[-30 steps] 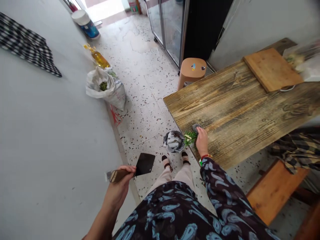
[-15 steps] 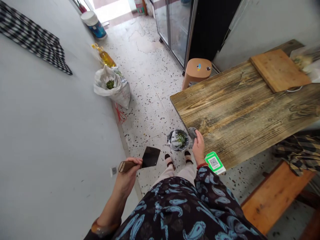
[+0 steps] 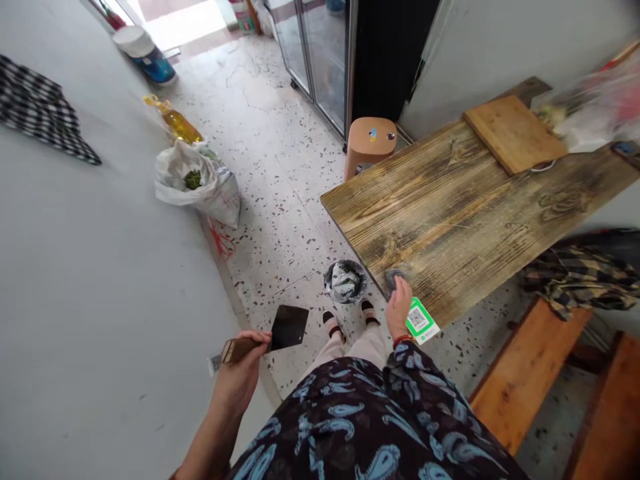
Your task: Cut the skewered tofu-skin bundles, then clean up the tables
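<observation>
My left hand (image 3: 245,353) is wrapped round the wooden handle of a cleaver (image 3: 290,327), its broad dark blade pointing to the right over the floor. At the table's near left corner, my right hand (image 3: 399,308) has its fingers closed on a small grey rag (image 3: 393,280), which is pressed to the wooden tabletop (image 3: 450,227). The rag's exact kind is hard to make out. Close to my right wrist, a green and white QR code card (image 3: 421,321) is at the table edge. A bin with a plastic liner (image 3: 345,281) stands on the floor by my feet.
A cutting board (image 3: 517,133) and plastic bags (image 3: 595,113) lie at the table's far end. Beyond the table stand a tan stool (image 3: 370,137) and a glass-door cabinet (image 3: 320,60). Along the left wall are a white sack (image 3: 223,197), an oil bottle (image 3: 183,127) and a bucket (image 3: 147,57). Wooden benches (image 3: 530,373) stand right.
My right hand has moved the grey rag from the table's edge further onto the top. The view has turned to the right. My left hand still grips the cleaver.
</observation>
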A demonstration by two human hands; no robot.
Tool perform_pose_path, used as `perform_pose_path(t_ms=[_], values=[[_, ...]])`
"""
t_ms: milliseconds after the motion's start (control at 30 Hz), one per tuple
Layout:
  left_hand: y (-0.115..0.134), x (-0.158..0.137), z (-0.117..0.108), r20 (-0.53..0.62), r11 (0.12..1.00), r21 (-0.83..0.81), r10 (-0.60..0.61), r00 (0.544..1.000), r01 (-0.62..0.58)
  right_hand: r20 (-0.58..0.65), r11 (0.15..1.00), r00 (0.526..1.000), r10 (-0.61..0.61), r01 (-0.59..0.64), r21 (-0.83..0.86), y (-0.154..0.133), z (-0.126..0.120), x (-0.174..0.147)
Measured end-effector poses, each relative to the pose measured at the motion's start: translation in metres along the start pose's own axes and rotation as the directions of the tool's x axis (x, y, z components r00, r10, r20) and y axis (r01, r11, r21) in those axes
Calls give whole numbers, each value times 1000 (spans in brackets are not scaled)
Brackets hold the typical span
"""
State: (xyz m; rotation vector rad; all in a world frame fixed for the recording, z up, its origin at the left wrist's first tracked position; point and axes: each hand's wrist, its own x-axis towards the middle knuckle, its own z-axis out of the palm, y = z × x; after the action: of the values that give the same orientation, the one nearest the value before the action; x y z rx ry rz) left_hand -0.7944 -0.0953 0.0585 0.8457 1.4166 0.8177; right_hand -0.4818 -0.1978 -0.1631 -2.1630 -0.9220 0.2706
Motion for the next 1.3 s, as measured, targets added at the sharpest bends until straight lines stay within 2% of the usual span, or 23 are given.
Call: perform_pose_path(t_ms=[100, 167, 300, 400, 467, 567, 633, 700, 767, 867, 933, 967, 1033, 1133, 1200, 1233, 1300], values=[[5, 1, 7, 12, 1000, -2, 11, 1000, -11, 123, 984, 989, -84, 63, 168, -36, 15, 7], [7, 1, 9, 16, 1000, -3, 29, 999, -29, 126, 966, 983, -133, 99, 240, -43, 13, 30], [9, -2, 8, -8, 999, 11, 50, 999, -50, 61, 975, 989, -133, 119, 189, -14, 0, 110], [5, -7, 4, -42, 999, 10, 51, 998, -50, 57, 995, 994, -96, 95, 32, 6, 8, 149], [3, -10, 3, -65, 999, -2, 45, 997, -45, 120, 987, 981, -149, 156, -46, 2, 24, 143], [2, -12, 2, -82, 999, -29, 25, 996, -27, 285, 952, 912, -295, 307, 4, -26, 43, 94], [2, -12, 2, -80, 998, -57, 17, 997, -21, 344, 931, 866, -362, 352, 92, -43, 45, 59], [3, -10, 2, -73, 996, -87, 22, 997, -29, 369, 916, 839, -400, 362, 171, -49, 36, 43], [3, -9, 3, -66, 993, -107, 32, 997, -39, 355, 916, 846, -398, 346, 200, -42, 22, 51], [4, -8, 4, -67, 993, -111, 40, 997, -48, 269, 953, 915, -301, 279, 119, -22, 7, 86], [5, -8, 4, -79, 994, -98, 36, 996, -44, 239, 969, 939, -248, 246, 37, -15, 7, 92], [5, -8, 4, -86, 995, -89, 31, 996, -38, 245, 969, 939, -242, 246, 13, -15, 10, 85], [5, -8, 3, -91, 997, -76, 22, 996, -29, 289, 960, 917, -275, 275, 41, -24, 17, 50], [4, -6, -1, -78, 998, -49, 35, 996, -39, 394, 918, 833, -389, 313, 245, -44, 24, -11], [3, -2, -5, -70, 998, 0, 55, 996, -55, 420, 907, 815, -400, 286, 308, -46, 22, -24], [3, 1, -7, -59, 998, 35, 61, 996, -59, 403, 917, 836, -372, 265, 298, -41, 17, -18], [4, 9, -12, -34, 993, 79, 89, 995, -86, 288, 960, 926, -245, 190, 207, -22, -5, 11]])
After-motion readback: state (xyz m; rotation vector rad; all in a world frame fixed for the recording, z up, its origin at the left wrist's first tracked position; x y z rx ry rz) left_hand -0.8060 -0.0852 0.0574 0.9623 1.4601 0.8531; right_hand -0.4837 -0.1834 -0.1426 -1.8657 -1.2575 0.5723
